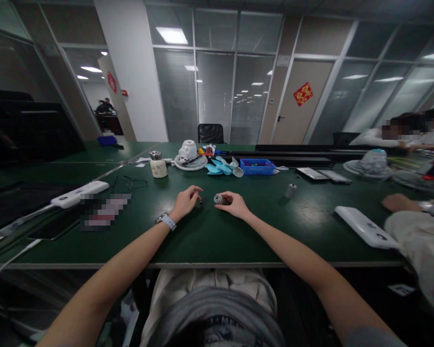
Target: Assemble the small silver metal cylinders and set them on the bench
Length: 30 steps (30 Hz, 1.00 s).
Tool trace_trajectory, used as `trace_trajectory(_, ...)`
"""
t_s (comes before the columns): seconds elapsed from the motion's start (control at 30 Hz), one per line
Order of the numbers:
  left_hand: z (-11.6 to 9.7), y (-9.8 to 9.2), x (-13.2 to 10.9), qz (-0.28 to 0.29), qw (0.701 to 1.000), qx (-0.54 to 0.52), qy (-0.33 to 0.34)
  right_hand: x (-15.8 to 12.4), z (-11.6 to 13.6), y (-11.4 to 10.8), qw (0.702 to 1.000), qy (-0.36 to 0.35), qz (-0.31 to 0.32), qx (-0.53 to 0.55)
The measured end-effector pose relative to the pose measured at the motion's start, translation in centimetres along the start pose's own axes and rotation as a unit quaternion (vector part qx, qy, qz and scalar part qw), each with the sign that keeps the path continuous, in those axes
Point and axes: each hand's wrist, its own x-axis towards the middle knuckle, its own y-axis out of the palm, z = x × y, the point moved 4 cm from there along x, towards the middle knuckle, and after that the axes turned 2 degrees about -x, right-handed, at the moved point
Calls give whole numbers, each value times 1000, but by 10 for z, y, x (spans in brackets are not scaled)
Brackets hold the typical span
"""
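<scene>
Both forearms stretch out over the near edge of the green table (210,241), and the two hands rest close together on its middle, just apart. The left hand (185,202), with a watch (166,221) on its wrist, has its fingers curled in and the tips drawn toward a tiny dark bit on the cloth; from here I cannot tell whether it grips anything. The right hand (236,205) is closed lightly on a small grey cylinder (220,199), which lies on its side on the table between the two hands, its open end facing the left one.

Off to the left lies a white power strip (80,193). A second white strip (365,226) sits to the right, near a co-worker's hand (396,202) resting at the table's edge. A little beyond the right hand a second metal cylinder (290,191) stands upright, well apart from everything.

Farther back, in a row, stand a cream flask (158,166), a white fan (190,156) lying face down, loose blue fan blades (222,167) and a blue tray (256,166). Behind them a black chair (210,133) faces the glass partitions.
</scene>
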Motion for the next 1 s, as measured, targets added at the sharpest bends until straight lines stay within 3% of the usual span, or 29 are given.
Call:
trace_trajectory(0.17, -2, -1, -1, 1, 1000, 1, 7, -1, 2, -3, 993, -29, -1, -110)
trace_trajectory(0.33, -7, -2, -2, 4, 1000, -5, -1, 5, -9, -13, 995, 2, -28, -98)
trace_trajectory(0.47, -7, -2, -2, 8, 1000, -2, -3, 15, -29, -53, 978, 41, -157, -129)
trace_trajectory(0.57, -6, -1, -1, 12, 1000, 4, -2, 17, -52, -97, 946, 88, -259, -175)
trace_trajectory(0.73, -4, 0, -1, 11, 1000, 2, 4, 6, -97, -162, 887, 189, -355, -228)
trace_trajectory(0.83, -6, -1, -2, 11, 1000, 2, 2, -2, -116, -182, 863, 222, -392, -230)
trace_trajectory(1.0, -6, -1, -3, 13, 1000, -2, 0, -6, -131, -192, 849, 257, -397, -235)
